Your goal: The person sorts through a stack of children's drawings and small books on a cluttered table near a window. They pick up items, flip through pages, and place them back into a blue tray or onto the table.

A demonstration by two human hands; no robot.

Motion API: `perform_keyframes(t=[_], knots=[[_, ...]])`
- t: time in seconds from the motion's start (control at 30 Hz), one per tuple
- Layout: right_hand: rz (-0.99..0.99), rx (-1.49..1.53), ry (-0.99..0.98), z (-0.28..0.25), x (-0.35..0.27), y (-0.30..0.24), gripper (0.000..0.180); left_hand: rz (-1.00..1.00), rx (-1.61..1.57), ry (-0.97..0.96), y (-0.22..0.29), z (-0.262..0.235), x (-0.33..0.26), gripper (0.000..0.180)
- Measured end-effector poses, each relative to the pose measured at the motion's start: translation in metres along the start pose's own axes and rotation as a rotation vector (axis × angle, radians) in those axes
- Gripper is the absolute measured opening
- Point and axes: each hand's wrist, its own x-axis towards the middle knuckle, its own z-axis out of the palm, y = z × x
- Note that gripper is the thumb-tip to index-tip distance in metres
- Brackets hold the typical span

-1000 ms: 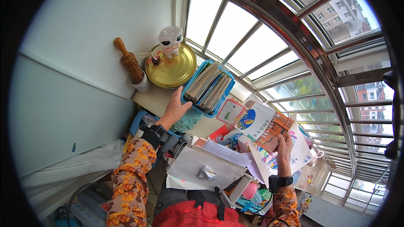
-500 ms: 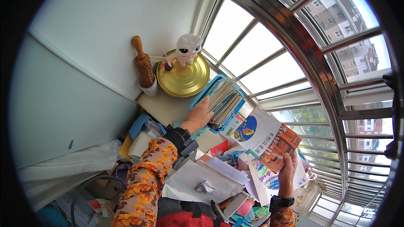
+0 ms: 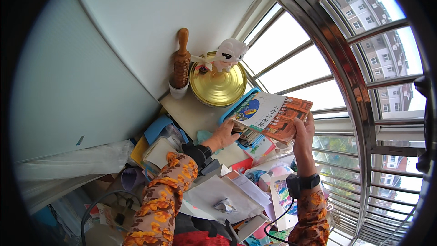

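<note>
1. Book, white and orange with a blue round picture on its cover: I see it held up over the surface, toward its right edge.
2. Closest to me, white papers lie in a heap before the surface's near edge.
3. My right hand is clamped on the book's right end, thumb on top of the cover.
4. My left hand reaches to the book's lower left corner, beside a teal cloth; from here I cannot tell whether its fingers are closed on anything.
5. Under the book I make out a blue basket with thin volumes packed inside; much of it is hidden, and I cannot tell if the book touches it.
6. Farther off, near the surface's far edge, I have a round tin with a gold lid, a white figurine standing on it.
7. At the far left corner, a wooden rolling pin stands in a white cup.
8. Farthest, I see a barred window.
</note>
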Motion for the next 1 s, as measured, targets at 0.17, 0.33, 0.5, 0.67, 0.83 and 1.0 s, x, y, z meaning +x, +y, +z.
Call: perform_keyframes(t=[0.17,0.33,0.5,0.67,0.83,1.0], knots=[[0.054,-0.259,-0.002,0.020,0.031,-0.006,0.061,0.010,-0.019,0.026,-0.009,0.004,-0.010,0.078],[0.005,-0.617,0.055,0.038,0.045,-0.009,0.069,0.022,-0.038,0.032,-0.008,0.006,-0.015,0.081],[-0.072,-1.094,-0.058,0.047,0.052,-0.024,0.075,-0.013,-0.177,0.126,-0.005,0.003,-0.017,0.066],[-0.143,-1.377,-0.128,0.059,0.059,-0.023,0.049,0.004,-0.200,0.102,-0.009,-0.009,-0.008,0.052],[-0.091,-1.405,-0.191,0.083,0.078,-0.024,0.032,-0.004,-0.117,0.104,-0.010,-0.001,-0.008,0.051],[-0.052,-1.436,-0.239,0.108,0.092,-0.006,0.027,0.014,-0.053,0.136,-0.013,0.009,-0.013,0.053]])
